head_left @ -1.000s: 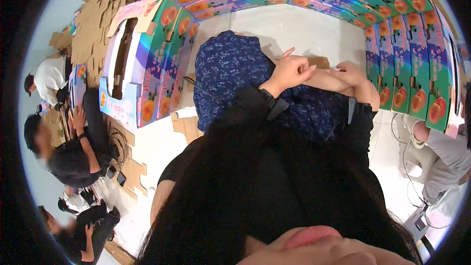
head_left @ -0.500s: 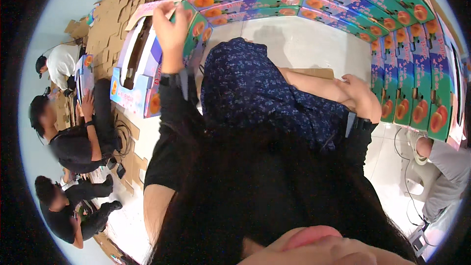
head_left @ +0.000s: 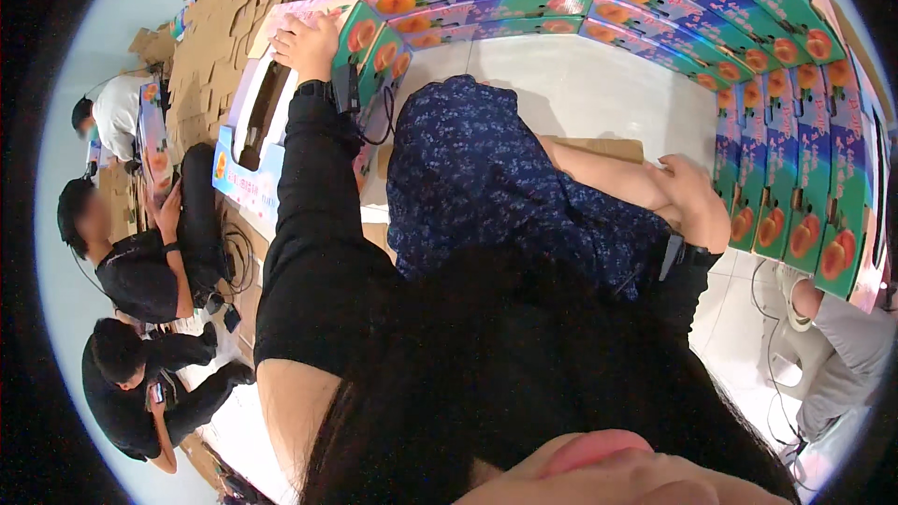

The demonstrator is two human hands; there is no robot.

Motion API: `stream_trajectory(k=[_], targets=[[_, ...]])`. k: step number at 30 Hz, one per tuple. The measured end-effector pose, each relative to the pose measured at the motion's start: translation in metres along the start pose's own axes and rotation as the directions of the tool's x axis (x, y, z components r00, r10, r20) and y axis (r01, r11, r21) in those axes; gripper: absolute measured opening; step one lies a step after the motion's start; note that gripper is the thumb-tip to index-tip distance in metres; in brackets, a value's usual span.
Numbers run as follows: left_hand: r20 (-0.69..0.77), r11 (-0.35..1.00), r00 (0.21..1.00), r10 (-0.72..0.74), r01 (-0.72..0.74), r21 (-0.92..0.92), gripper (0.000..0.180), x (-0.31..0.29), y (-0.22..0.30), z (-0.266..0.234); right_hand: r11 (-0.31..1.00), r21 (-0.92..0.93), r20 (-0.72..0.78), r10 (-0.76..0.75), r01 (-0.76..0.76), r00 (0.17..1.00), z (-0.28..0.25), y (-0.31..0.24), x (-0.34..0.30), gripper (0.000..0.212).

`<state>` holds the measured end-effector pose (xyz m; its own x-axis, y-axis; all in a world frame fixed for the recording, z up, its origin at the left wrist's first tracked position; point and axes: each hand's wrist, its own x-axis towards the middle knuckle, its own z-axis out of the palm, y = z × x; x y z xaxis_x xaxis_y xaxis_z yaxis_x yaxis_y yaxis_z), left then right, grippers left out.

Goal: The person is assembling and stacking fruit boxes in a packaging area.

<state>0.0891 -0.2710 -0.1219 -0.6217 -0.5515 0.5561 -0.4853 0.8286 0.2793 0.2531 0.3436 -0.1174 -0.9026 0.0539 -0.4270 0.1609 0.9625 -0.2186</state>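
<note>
Left hand point(head_left: 307, 45): had come down since half a second earlier, when it hovered raised, onto the far end of the peach-printed carton point(head_left: 251, 185); fingers slightly apart, palm hidden, grip impossible to tell.
Right hand point(head_left: 690, 194): stayed resting on the bare leg point(head_left: 608, 171); its underside was hidden, so its closure could not be told.
Peach-printed carton: stood left of the navy floral skirt point(head_left: 477, 168), partly behind the black sleeve point(head_left: 313, 178); pale blue, pink, purple and green, with a long dark slot.
Right-hand carton stack point(head_left: 784, 168): cut off by the fisheye rim.
</note>
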Motion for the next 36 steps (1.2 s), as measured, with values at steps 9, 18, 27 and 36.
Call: stream_trajectory(k=[9, 18, 27, 36], targets=[[0.286, 0.994, 0.952, -0.110, 0.100, 0.048, 0.099, -0.009, 0.020, -0.025, 0.998, 0.057, 0.017, -0.023, 0.022, 1.000, 0.004, 0.007, 0.003, 0.063], [-0.017, 0.974, 0.999, -0.049, 0.044, -0.222, 0.077, 0.003, 0.009, -0.028, 0.998, 0.051, -0.034, -0.029, 0.031, 0.999, 0.008, 0.007, 0.002, 0.060], [-0.171, 0.406, 0.848, 0.501, -0.405, -0.819, 0.012, -0.123, 0.096, -0.167, 0.998, 0.054, -0.017, -0.029, 0.030, 0.999, -0.003, -0.003, -0.013, 0.059], [0.113, 0.192, 0.505, 0.856, -0.107, -0.976, 0.025, -0.272, 0.135, -0.209, 1.000, -0.008, -0.055, 0.021, -0.021, 0.998, 0.006, 0.003, -0.006, 0.061]])
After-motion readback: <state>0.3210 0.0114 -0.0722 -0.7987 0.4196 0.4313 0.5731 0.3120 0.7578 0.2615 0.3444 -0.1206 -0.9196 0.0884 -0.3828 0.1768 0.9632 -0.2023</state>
